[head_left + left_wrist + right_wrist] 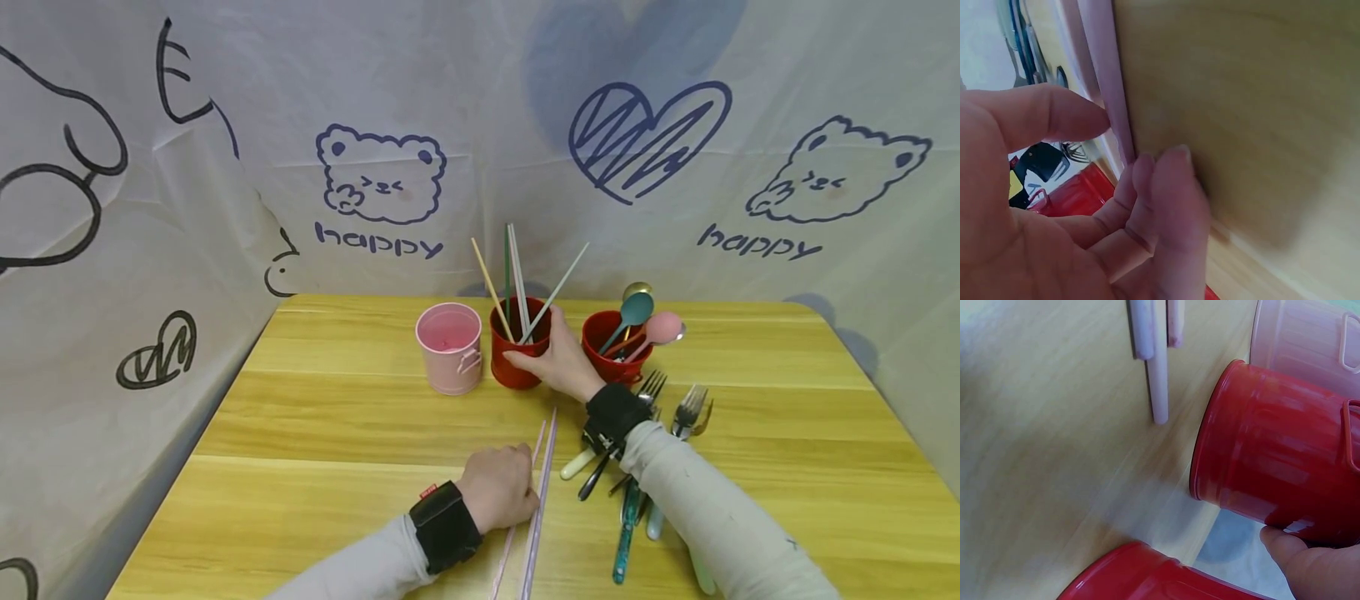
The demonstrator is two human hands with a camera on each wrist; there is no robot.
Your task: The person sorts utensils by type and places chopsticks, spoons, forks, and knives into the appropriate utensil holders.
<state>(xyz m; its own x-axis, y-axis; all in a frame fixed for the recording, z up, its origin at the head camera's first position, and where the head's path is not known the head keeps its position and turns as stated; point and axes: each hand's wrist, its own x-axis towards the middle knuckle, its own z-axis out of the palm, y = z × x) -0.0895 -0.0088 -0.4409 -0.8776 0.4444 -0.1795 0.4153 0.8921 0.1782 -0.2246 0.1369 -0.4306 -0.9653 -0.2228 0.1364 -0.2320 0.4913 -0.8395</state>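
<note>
My right hand [562, 358] grips a small red bucket [517, 367], its thumb across the front and its fingers by the right rim. Several chopsticks [516, 279] in yellow, green and pale tones stand in that bucket. In the right wrist view, one digit presses on the side of the red bucket [1279, 450]. My left hand [498, 487] is low over the table, fingers curled at pink and purple chopsticks [543, 483]. In the left wrist view, the fingertips touch the purple chopstick [1107, 69]; the far side of the grip is hidden.
A pink bucket [452, 358] stands left of the red one. To the right, another red bucket [600, 333] holds several spoons [637, 308]. Forks [690, 412] and other cutlery lie beneath and beside the right forearm. A drawn-on white cloth [487, 100] hangs behind the table.
</note>
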